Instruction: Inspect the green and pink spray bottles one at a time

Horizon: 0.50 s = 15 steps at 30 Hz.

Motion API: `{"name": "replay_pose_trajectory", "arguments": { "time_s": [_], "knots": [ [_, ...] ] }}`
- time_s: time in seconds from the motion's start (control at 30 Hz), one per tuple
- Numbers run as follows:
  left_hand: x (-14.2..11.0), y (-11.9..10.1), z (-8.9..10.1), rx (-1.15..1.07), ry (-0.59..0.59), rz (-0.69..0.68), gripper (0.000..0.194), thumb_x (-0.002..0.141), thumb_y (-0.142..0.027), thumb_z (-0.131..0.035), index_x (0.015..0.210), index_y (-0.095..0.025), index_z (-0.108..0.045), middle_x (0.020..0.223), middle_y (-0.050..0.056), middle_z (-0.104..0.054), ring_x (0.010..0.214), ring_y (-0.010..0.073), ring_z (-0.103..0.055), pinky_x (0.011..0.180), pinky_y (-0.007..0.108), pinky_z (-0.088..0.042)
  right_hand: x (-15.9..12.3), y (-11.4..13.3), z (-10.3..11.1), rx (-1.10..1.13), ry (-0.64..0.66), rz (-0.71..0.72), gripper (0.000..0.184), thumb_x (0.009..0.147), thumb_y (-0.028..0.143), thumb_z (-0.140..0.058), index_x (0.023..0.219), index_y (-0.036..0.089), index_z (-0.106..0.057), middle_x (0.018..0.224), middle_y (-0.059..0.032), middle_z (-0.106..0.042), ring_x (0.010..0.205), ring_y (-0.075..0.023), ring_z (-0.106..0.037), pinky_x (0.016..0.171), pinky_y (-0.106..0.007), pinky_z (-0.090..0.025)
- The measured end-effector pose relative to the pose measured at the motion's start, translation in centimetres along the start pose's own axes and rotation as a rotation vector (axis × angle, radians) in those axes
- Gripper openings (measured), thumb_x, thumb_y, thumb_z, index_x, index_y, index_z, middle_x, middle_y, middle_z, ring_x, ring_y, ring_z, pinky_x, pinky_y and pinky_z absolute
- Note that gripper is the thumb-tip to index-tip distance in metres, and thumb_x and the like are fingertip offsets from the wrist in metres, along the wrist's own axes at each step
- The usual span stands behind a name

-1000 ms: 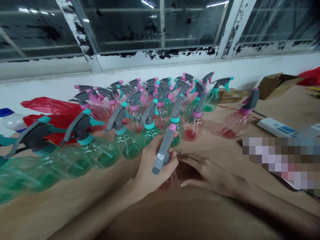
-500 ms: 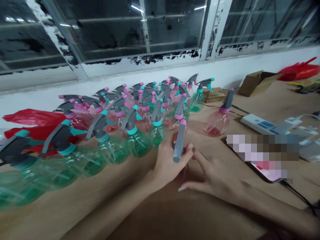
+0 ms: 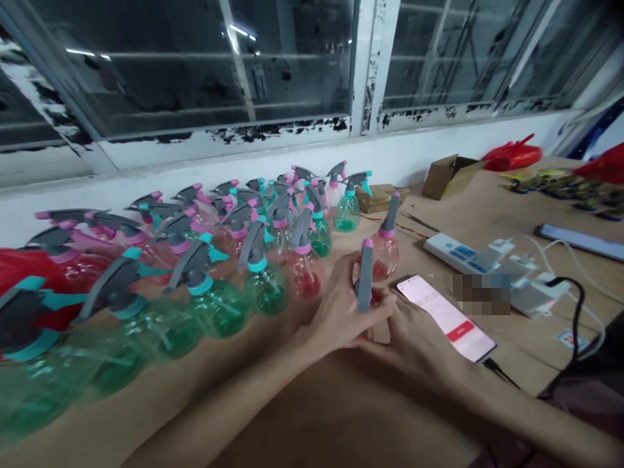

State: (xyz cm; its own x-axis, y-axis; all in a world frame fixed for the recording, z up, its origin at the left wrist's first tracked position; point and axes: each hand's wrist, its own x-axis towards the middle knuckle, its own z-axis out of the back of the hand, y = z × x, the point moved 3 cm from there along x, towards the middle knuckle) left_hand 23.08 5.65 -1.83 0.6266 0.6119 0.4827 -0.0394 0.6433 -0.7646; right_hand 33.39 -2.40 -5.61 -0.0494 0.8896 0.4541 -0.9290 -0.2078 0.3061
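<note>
My left hand (image 3: 341, 312) is closed round the neck of a pink spray bottle whose grey trigger head (image 3: 364, 276) sticks up above my fingers. My right hand (image 3: 414, 338) wraps the bottle's body from the right, so the body is almost fully hidden. Both hands rest low over the brown table (image 3: 316, 422). A crowd of green and pink spray bottles (image 3: 253, 260) stands to the left and behind. One more pink bottle (image 3: 387, 244) stands just beyond my hands.
A lit phone (image 3: 446, 316) lies right of my hands with a cable. A white power strip (image 3: 463, 255) with chargers lies further right. A small cardboard box (image 3: 448, 174) and red bags (image 3: 511, 155) sit near the wall under the windows.
The view has swung right and the hands with the bottle moved right, beside the phone. My right hand went from lying flat near the bottle to closing round it.
</note>
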Motion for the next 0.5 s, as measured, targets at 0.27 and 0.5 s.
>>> {"name": "replay_pose_trajectory", "arguments": {
  "time_s": [0.27,0.5],
  "knots": [
    [-1.8,0.6,2.1,0.229,0.06,-0.034,0.082,0.074,-0.028,-0.066,0.141,-0.017,-0.02,0.147,0.018,-0.029,0.137,0.034,-0.027,0.111,0.056,-0.026,2.4,-1.4,1.4,-0.125,0.003,0.033,0.04,0.082,0.04,-0.054,0.113,0.016,-0.047,0.106,-0.0173,-0.061,0.099,-0.0346,-0.06,0.075,-0.047,-0.051],
    [-6.3,1.6,4.4,0.209,0.025,0.147,0.047,0.084,-0.021,-0.053,0.128,-0.027,-0.038,0.131,0.008,-0.049,0.116,0.0269,-0.053,0.097,0.047,-0.046,5.1,-2.2,0.6,-0.221,0.001,-0.071,0.044,0.079,0.05,-0.059,0.107,0.017,-0.051,0.103,-0.0159,-0.061,0.097,-0.035,-0.059,0.064,-0.043,-0.052]
  ]
}}
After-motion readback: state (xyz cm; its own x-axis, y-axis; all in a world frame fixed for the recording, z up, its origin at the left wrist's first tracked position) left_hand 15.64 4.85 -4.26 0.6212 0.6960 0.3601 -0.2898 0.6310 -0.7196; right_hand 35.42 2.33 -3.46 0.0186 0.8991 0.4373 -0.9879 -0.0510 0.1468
